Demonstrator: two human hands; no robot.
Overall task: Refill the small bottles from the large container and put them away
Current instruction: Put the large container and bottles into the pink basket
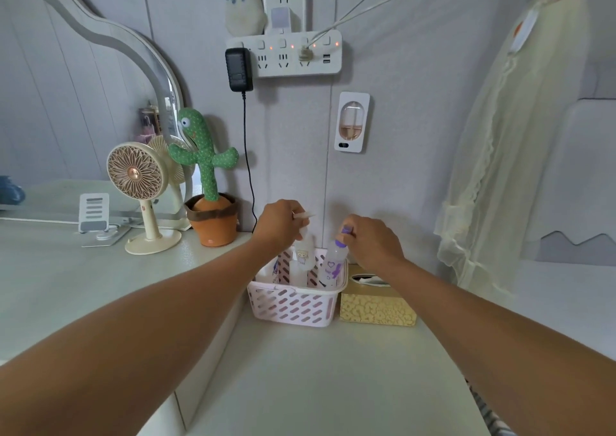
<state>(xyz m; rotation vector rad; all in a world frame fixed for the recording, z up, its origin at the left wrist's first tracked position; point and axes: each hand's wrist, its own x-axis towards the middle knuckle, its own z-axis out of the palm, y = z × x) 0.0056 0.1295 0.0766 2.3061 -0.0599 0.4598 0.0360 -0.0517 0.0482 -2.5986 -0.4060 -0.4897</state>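
1. A pale desk (316,379) fills the foreground, with both bare forearms reaching across it toward the back wall.
2. A pink slotted basket (293,305) stands on the desk, and a gold patterned tissue box (376,309) sits just beside it on the right.
3. The small bottles stand upright inside the basket. There is a white bottle (304,255) with a cartoon sticker, a purple-capped bottle (335,262) with purple drawings on its clear body, and a plain clear bottle (297,274) in front of the white one. A container with a blue label shows at the basket's left end, but it is mostly hidden. How full any of them is cannot be told.
4. The left hand (278,223) is curled around the top of the white bottle, with a pale nozzle-like tip poking out past the fingers.
5. The right hand (373,242) pinches the purple cap of the purple-capped bottle between its fingertips, and the bottle leans slightly left.
6. Farther back on the left stand a plush cactus (206,155) in an orange pot, a cream desk fan (136,172) and a phone stand (95,213).
7. On the wall are a power strip (283,53) with a black adapter (238,68) plugged in and a white dispenser (351,122).
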